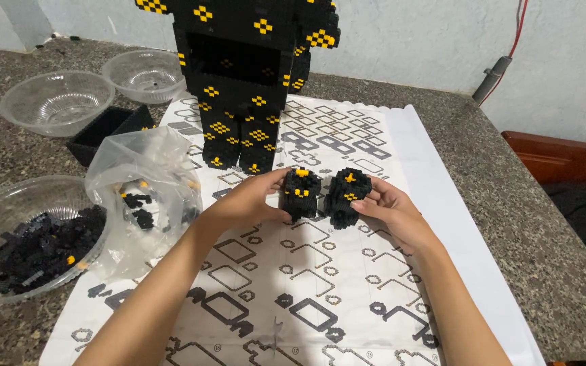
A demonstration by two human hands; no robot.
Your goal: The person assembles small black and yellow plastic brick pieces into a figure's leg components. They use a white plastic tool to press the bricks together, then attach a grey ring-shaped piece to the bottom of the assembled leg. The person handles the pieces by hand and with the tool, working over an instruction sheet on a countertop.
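Speckled grey-brown granite surface [503, 203] fills most of the frame. Pale blue-grey painted wall [408, 41] across the top, scuffed in places. Red cable [518, 24] runs down the wall at upper right into a grey plug [492, 78]. Dark reddish wooden furniture edge [557, 152] at right, beyond the surface. Even, soft light, no hard shadows.

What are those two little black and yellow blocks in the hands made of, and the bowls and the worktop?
The two blocks look like small moulded plastic bricks, studded and slightly glossy. The bowls seem clear plastic, ribbed and see-through, though glass is possible. The worktop looks like speckled polished stone, perhaps granite.
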